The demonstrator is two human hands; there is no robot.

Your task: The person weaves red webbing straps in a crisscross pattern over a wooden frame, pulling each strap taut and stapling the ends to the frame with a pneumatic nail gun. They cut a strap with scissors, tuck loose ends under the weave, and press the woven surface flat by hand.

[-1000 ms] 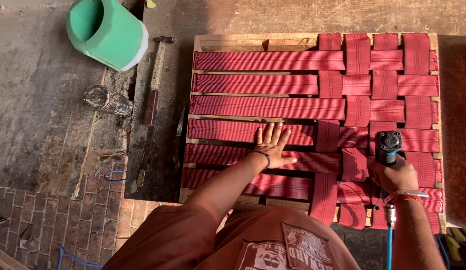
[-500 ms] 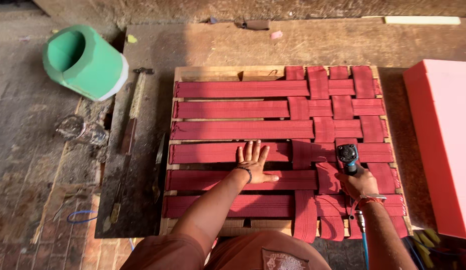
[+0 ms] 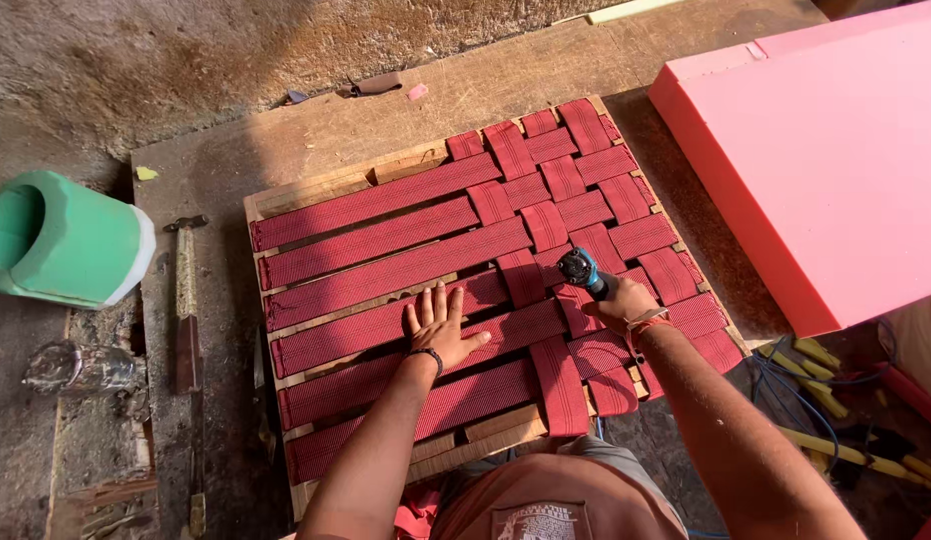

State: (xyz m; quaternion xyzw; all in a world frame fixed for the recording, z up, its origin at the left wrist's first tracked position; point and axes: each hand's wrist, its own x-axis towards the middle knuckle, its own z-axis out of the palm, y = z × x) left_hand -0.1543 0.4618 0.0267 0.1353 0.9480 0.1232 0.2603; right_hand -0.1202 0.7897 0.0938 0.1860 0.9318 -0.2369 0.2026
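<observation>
On wooden frame [image 3: 331, 190], red woven webbing [image 3: 406, 265] stretched across. Left hand [image 3: 441, 325] flat, fingers spread, pressing on strap, holding nothing. Right hand [image 3: 626, 300] closed around blue-black pneumatic stapler [image 3: 580, 268], nose touching webbing near frame middle.

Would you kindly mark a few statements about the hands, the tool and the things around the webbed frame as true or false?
1. The left hand lies flat, fingers spread, on the red webbing. True.
2. The right hand holds a hammer. False: it grips a blue and black power tool; the hammer lies left of the frame.
3. A pink foam slab lies right of the frame. True.
4. The green tub rests on the webbing. False: it sits at far left.
</observation>
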